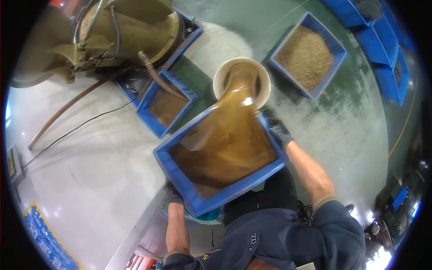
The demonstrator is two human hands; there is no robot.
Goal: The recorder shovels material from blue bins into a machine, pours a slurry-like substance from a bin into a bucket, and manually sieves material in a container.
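A blue plastic bin [238, 187] is tilted away from me between my hands. Murky brown liquid [234, 139] runs over its far corner in a broad stream into a round cream-coloured bucket [217, 85] standing on the floor. My left hand [173, 192], in a dark glove, is closed on the bin's near left corner. Also in a dark glove, my right hand [280, 133] grips the right side near the pouring corner. The bin itself partly hides the fingers of both hands.
Right of the bucket stands a blue bin [275, 67] of tan granules. At the left, a large olive-green machine [139, 38] has a ribbed hose [155, 75] leading into a smaller blue bin [150, 126] holding brownish liquid. More blue bins [382, 42] line the far right.
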